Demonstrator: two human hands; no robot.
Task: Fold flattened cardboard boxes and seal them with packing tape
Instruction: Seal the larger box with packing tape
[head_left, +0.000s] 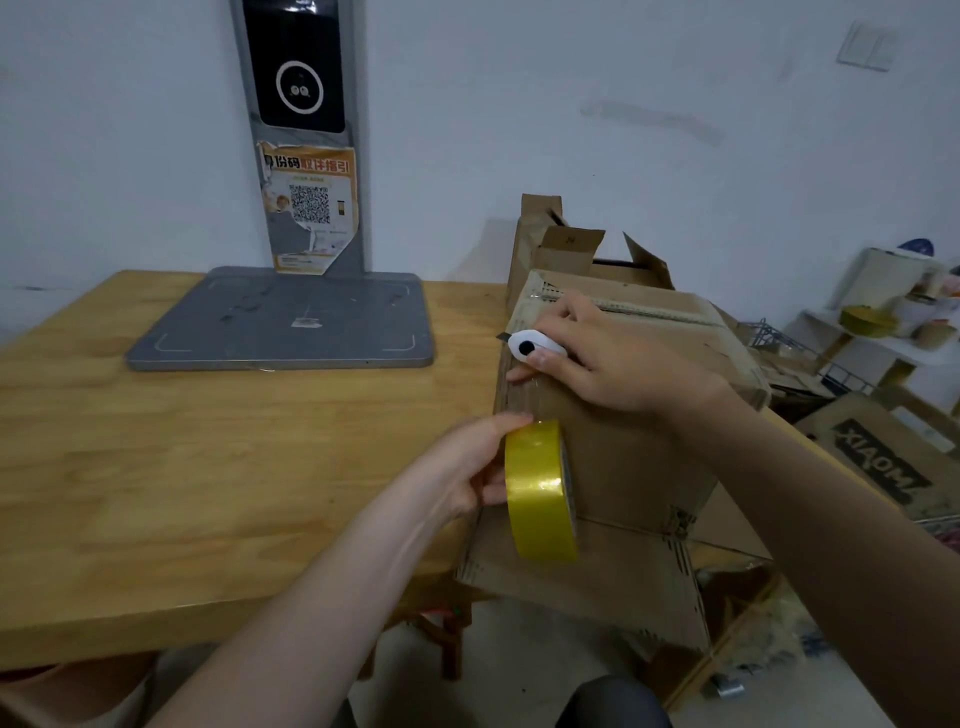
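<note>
Cardboard box (634, 441) at tabletop's (208, 441) 3 o'clock edge, top seam running 9 to 3 o'clock. Tape roll (537, 483) on edge against near side, gripped by left hand (462, 467). Cutter (532, 347), blade toward 9 o'clock, clasped in right hand (608, 358) atop box.

We see a white wall (519, 104), wooden table (156, 467), grey stand (291, 322), switch (867, 47), cluttered shelf (883, 345) on our right, pale floor (410, 675).

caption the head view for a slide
Left hand holds yellow packing tape roll at brown cardboard box; right hand holds white cutter.
</note>
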